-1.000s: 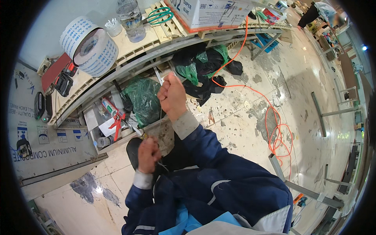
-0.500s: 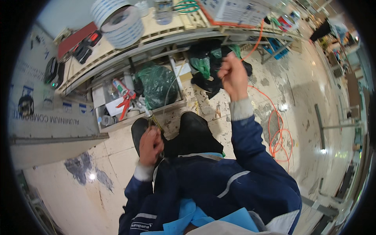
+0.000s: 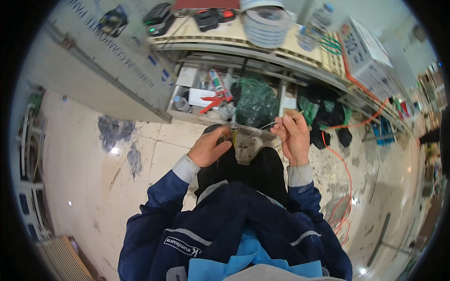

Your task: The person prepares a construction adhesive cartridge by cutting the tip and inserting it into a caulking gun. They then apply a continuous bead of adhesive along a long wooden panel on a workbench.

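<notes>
My left hand is closed above my left knee, its fingertips at a small tool with a metal top and yellow body. What kind of tool it is, I cannot make out. Opposite it, my right hand pinches a thin whitish wire between thumb and fingers. The wire sags in a curve from that pinch toward the tool. Just beyond both hands an open drawer holds a red caulking gun, a sealant tube, a small bottle and a green plastic bag.
Above the drawer, a bench carries a battery charger, a black-and-red tool, large tape rolls, a water bottle and a white box. An orange hose lies coiled on the floor at right.
My right hand has come down and closer to my left, so the wire now hangs slack. The view has turned, shifting the bench and drawer to the right.
</notes>
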Tool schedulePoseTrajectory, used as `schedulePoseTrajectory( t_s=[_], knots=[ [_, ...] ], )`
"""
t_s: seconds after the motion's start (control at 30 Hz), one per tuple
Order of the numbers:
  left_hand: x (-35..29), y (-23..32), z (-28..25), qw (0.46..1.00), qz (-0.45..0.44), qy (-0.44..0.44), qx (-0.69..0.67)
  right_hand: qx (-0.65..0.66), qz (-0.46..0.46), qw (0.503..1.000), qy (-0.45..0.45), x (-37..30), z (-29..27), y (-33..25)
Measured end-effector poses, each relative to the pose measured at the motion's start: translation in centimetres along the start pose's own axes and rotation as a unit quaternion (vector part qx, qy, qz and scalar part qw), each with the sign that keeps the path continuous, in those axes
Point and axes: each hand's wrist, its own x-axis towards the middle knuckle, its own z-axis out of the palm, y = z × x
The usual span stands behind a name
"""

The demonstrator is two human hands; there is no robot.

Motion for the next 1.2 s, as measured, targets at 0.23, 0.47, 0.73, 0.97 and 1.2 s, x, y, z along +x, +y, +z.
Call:
schedulePoseTrajectory(
  t_s=[0.23, 0.47, 0.73, 0.97, 1.2],
  knots=[
    [-0.1, 5.2, 0.8, 0.978, 0.15, 0.122, 0.083, -0.08, 0.013, 0.994, -0.07, -2.0, 4.3, 5.3],
    [-0.9, 2.9, -0.1, 0.97, -0.024, -0.03, -0.239, -0.204, -0.086, 0.957, -0.185, -1.9, 6.5, 2.3],
    [-2.9, 4.0, -1.8, 0.988, 0.027, 0.154, -0.01, -0.214, -0.096, 0.952, -0.195, 0.4, 10.4, 4.4],
    [-3.1, 3.7, -1.8, 0.986, -0.01, 0.153, -0.064, -0.103, 0.026, 0.979, -0.176, 0.6, 10.7, 6.1],
    [-2.8, 3.3, -1.4, 0.969, -0.021, 0.021, -0.247, -0.092, 0.001, 0.983, -0.162, -0.1, 9.9, 4.9]
  ],
)
